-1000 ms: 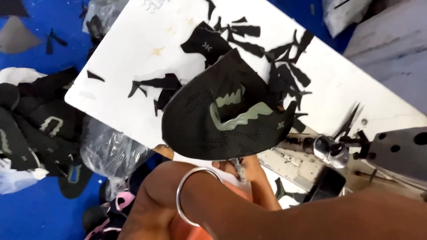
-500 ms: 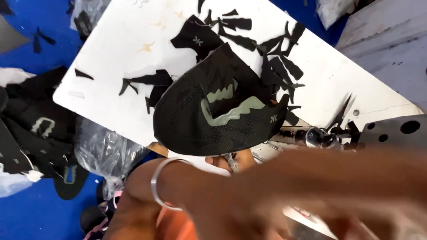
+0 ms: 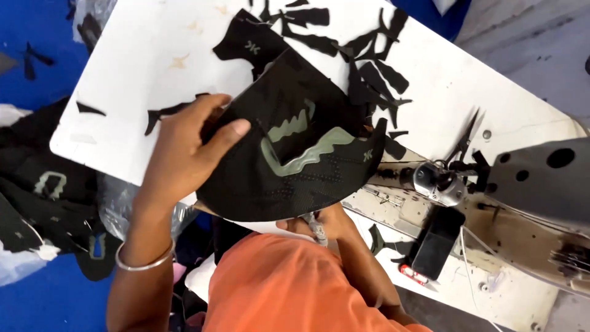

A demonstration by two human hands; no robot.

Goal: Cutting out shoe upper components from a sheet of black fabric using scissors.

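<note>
A black mesh shoe upper [image 3: 295,166] with a grey-green zigzag trim is held above the front edge of the white table [image 3: 141,74]. My left hand [image 3: 184,147], a metal bangle on its wrist, grips the upper's left edge, thumb on top. My right hand [image 3: 326,224] holds the lower edge from beneath and is mostly hidden by the upper. A grey wrapped strip shows at its fingers.
Black fabric scraps [image 3: 369,74] lie across the table behind the upper. Scissors [image 3: 464,138] and a grey sewing machine [image 3: 541,178] stand at the right, with a black phone [image 3: 436,246] below them. Black cut pieces [image 3: 37,190] are piled on the blue floor at the left.
My left hand has come up from under the shoe upper and taken hold of its left edge. The upper has turned slightly.
</note>
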